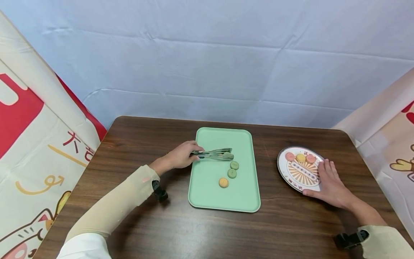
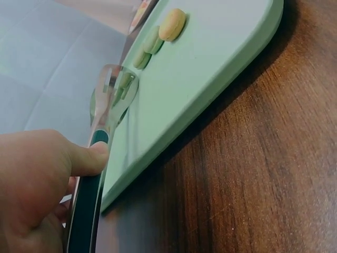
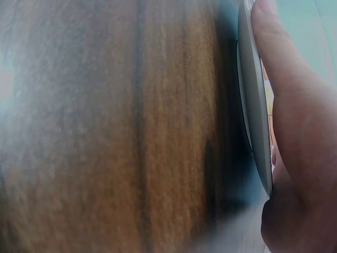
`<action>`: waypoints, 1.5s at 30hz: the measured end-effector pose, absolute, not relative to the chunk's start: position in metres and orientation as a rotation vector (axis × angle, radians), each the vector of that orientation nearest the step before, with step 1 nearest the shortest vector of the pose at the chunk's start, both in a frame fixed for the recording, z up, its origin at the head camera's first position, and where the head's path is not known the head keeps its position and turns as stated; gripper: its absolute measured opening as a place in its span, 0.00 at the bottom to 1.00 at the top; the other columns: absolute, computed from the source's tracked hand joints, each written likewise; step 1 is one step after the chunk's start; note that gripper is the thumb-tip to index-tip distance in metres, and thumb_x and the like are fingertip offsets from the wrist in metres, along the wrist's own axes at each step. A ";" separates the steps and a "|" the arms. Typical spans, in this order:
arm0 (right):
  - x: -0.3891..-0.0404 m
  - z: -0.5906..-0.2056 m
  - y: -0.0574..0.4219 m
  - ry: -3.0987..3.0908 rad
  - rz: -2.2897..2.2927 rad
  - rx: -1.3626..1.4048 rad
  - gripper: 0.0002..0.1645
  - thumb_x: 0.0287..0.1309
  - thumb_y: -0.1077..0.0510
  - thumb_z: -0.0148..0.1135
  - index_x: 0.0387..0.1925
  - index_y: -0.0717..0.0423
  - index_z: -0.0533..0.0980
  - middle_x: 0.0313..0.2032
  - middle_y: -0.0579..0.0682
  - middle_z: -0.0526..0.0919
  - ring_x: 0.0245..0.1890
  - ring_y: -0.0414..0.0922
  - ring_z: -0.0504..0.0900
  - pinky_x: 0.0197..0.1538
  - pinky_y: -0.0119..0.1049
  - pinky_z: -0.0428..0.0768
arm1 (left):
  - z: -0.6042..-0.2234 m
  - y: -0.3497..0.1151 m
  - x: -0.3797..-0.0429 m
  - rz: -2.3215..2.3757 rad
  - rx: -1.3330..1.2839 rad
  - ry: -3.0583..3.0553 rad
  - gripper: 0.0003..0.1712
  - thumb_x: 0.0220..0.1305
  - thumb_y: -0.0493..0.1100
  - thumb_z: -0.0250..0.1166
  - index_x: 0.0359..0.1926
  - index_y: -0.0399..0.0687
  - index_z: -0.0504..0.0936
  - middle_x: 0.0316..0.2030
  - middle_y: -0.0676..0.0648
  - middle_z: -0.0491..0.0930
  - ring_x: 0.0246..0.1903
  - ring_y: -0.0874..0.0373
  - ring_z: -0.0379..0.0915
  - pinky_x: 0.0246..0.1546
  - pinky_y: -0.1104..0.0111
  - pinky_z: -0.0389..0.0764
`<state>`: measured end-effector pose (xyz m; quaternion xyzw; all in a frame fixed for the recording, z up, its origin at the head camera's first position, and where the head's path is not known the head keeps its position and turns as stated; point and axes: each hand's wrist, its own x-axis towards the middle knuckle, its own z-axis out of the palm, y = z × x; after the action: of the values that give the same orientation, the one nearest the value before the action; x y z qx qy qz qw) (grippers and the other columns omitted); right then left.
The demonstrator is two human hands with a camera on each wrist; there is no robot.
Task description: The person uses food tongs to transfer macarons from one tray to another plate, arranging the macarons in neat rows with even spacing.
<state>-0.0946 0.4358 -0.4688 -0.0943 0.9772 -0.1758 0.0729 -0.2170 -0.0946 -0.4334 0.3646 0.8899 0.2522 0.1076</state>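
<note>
- Now we take the green tray as our landmark; it lies in the middle of the dark wooden surface, its long side running away from the person.
- Our left hand sits just off the tray's left edge, and its fingers are curled around the dark handle of a pair of metal tongs.
- From that edge the tongs reach across the tray's far half, and their tips close around a green cookie; the left wrist view shows the cookie between the two metal blades.
- Just nearer than the tong tips, two more green cookies lie on the tray, one close behind the other.
- An orange cookie lies a little nearer still, close to the tray's middle and apart from the tongs.
- To the right of the tray, well apart from it, stands a round patterned plate on the same surface.
- Three cookies sit in a row on the far part of the plate: a pink one, a yellow one and another pink one.
- Our right hand rests on the side of the plate away from the tray, its fingers straight and relaxed over the rim, the thumb along the near edge; it grasps nothing.
- Behind the tray hangs a pale blue cloth.
</note>
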 end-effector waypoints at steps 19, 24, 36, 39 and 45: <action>-0.096 -0.468 0.436 2.937 -0.518 -0.292 0.81 0.53 0.35 0.73 0.72 0.84 0.30 0.71 0.85 0.26 0.73 0.72 0.20 0.73 0.54 0.20 | -0.428 -0.096 -0.216 0.747 1.109 2.634 0.20 0.73 0.37 0.64 0.63 0.37 0.80 0.53 0.40 0.79 0.49 0.49 0.75 0.48 0.58 0.77; -0.096 -0.469 0.437 2.941 -0.519 -0.294 0.81 0.53 0.35 0.73 0.72 0.84 0.30 0.71 0.85 0.27 0.73 0.72 0.20 0.73 0.54 0.20 | -0.423 -0.094 -0.219 0.754 1.138 2.639 0.20 0.72 0.36 0.64 0.62 0.36 0.81 0.52 0.39 0.79 0.49 0.48 0.76 0.48 0.58 0.77; -0.097 -0.469 0.436 2.955 -0.527 -0.308 0.81 0.52 0.35 0.74 0.72 0.85 0.31 0.71 0.85 0.28 0.73 0.72 0.21 0.73 0.52 0.21 | -0.411 -0.083 -0.223 0.721 1.177 2.648 0.20 0.72 0.37 0.65 0.62 0.38 0.81 0.53 0.39 0.80 0.51 0.48 0.76 0.50 0.58 0.78; -0.097 -0.470 0.437 2.959 -0.525 -0.309 0.81 0.52 0.35 0.74 0.72 0.85 0.31 0.71 0.85 0.28 0.73 0.72 0.21 0.73 0.53 0.21 | -0.409 -0.078 -0.222 0.712 1.182 2.644 0.20 0.72 0.37 0.65 0.62 0.38 0.81 0.52 0.40 0.80 0.50 0.49 0.76 0.49 0.59 0.78; -0.096 -0.471 0.437 2.958 -0.521 -0.309 0.81 0.52 0.35 0.74 0.72 0.85 0.31 0.71 0.85 0.29 0.73 0.73 0.22 0.73 0.53 0.21 | -0.405 -0.069 -0.222 0.696 1.153 2.646 0.21 0.72 0.38 0.65 0.63 0.40 0.80 0.52 0.41 0.79 0.51 0.49 0.76 0.50 0.59 0.77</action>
<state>-0.0956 0.4375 -0.4706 -0.1020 0.9778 -0.1723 0.0611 -0.2222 -0.0688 -0.4053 0.3870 0.8878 0.2336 0.0860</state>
